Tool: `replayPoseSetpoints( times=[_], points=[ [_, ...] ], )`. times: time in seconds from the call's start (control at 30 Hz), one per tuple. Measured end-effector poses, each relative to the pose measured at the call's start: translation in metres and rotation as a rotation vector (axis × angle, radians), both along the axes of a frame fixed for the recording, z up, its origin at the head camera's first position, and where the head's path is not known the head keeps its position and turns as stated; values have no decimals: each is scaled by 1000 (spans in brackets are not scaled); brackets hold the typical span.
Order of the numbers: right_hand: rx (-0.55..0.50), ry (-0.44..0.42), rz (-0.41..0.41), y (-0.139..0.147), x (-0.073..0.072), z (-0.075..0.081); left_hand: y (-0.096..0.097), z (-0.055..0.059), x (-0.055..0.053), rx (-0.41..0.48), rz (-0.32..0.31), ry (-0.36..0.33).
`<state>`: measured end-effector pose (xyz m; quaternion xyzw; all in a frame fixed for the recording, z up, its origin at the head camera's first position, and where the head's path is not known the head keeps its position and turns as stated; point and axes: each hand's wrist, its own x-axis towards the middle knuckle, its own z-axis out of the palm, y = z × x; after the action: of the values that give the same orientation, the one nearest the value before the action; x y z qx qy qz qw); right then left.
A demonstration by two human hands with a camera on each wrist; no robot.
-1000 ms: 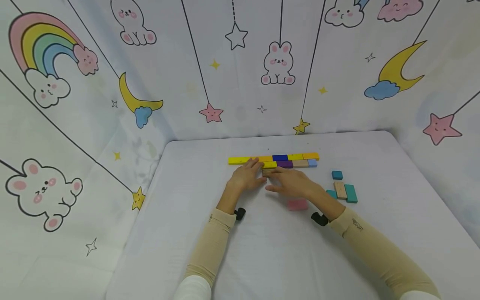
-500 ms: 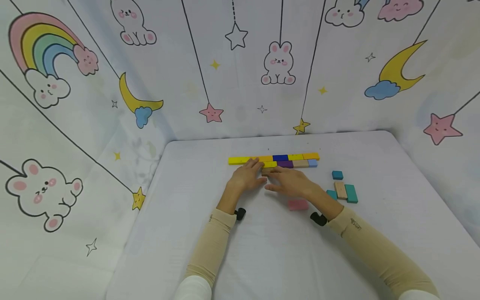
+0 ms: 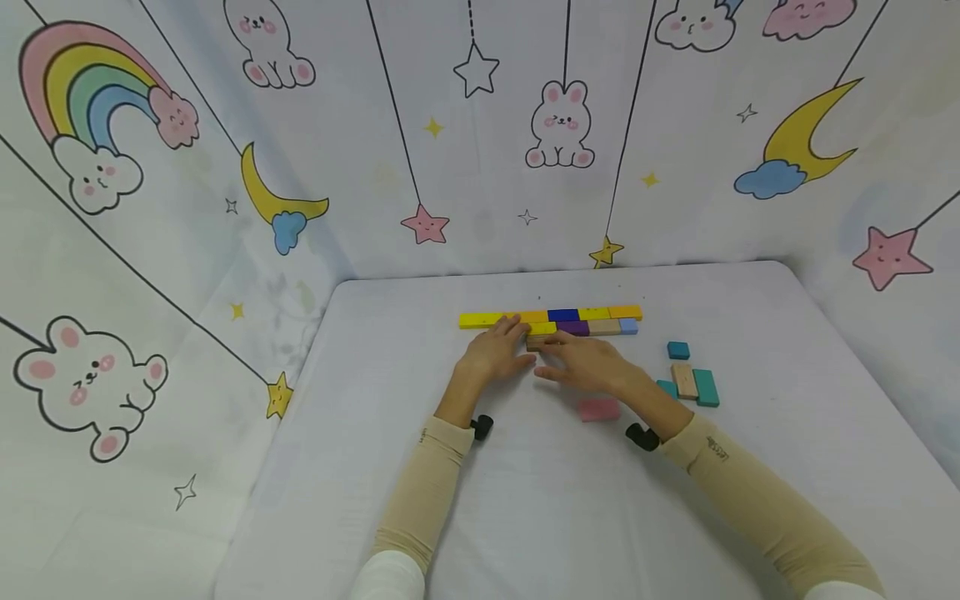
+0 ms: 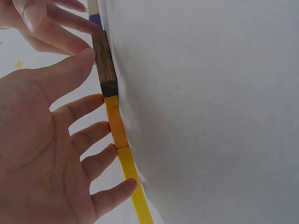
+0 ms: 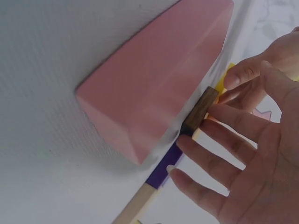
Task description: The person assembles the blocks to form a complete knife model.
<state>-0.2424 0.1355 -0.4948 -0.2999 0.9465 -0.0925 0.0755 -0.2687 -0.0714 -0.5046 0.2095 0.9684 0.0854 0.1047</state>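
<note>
Two rows of coloured wooden blocks lie at the back of the table, with a yellow block (image 3: 480, 320) at the far row's left end. A dark brown block (image 4: 106, 65) lies against the near side of these rows. My left hand (image 3: 491, 354) has its fingers extended along the rows; its thumb is by the brown block. My right hand (image 3: 585, 365) is at the brown block's right, its fingertips at that block and the purple block (image 5: 164, 165). Fingers of both hands are spread and fairly straight. Part of the near row is hidden under the hands.
A pink block (image 3: 599, 409) lies nearer the person, below the right hand. To the right are a loose teal block (image 3: 678, 350), a light wooden block (image 3: 684, 381) and further teal blocks. A white cloth (image 3: 337, 467) covers the table; a printed curtain stands behind.
The head view has shifted slightly. Both hands stay in nearly the same place at the blocks, and the brown block sits very slightly closer to the rows than a second ago.
</note>
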Motion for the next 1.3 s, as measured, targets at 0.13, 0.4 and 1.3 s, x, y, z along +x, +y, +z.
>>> replayPoseSetpoints(
  times=[0.13, 0.4, 1.3],
  points=[
    [-7, -2, -4, 0, 1, -1, 0, 0, -1, -2, 2, 0],
    [-18, -20, -34, -2, 7, -1, 0, -2, 1, -5, 10, -9],
    [12, 75, -122, 26, 57, 11, 3, -3, -1, -11, 6, 4]
  ],
)
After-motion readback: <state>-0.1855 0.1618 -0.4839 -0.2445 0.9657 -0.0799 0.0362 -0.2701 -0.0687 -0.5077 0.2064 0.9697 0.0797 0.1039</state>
